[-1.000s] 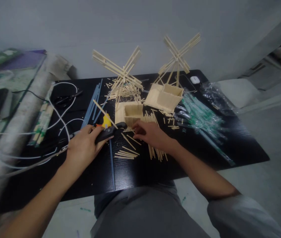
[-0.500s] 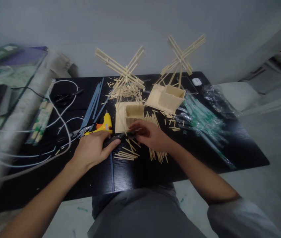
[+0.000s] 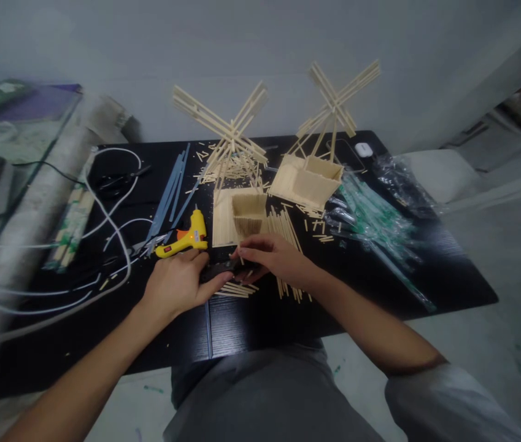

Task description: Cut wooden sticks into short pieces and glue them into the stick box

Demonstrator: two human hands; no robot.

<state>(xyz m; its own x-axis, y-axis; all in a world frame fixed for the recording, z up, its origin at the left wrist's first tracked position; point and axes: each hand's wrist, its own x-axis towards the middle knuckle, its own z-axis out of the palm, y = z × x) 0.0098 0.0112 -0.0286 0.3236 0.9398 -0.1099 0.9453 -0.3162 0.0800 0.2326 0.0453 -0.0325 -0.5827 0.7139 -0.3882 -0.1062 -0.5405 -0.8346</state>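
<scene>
Left hand (image 3: 175, 285) is wrapped around a black tool (image 3: 218, 270); right hand (image 3: 281, 261), fingers curled, sits at its tip, its hold on the short stick (image 3: 242, 261) unclear. Windmill model (image 3: 223, 221), likely fragile, limits far-side clearance. Glue gun (image 3: 186, 238): far-left. Tool: probably stiff; grip handles. Stick: light, brittle; pinch lightly.

The bench (image 3: 251, 328) wears a glossy black top, faintly grained like wood, with a sheen by its near edge. Both stick models (image 3: 223, 215) look like bare, matt wood, and the loose sticks (image 3: 232, 290) share that dry finish. I see smooth yellow plastic on the glue gun (image 3: 193, 236). Toward the right edge, plastic wrapping (image 3: 380, 218) shines, clear and crinkled. Whether the dark tool (image 3: 217, 269) is plastic or metal, I can't tell.
</scene>
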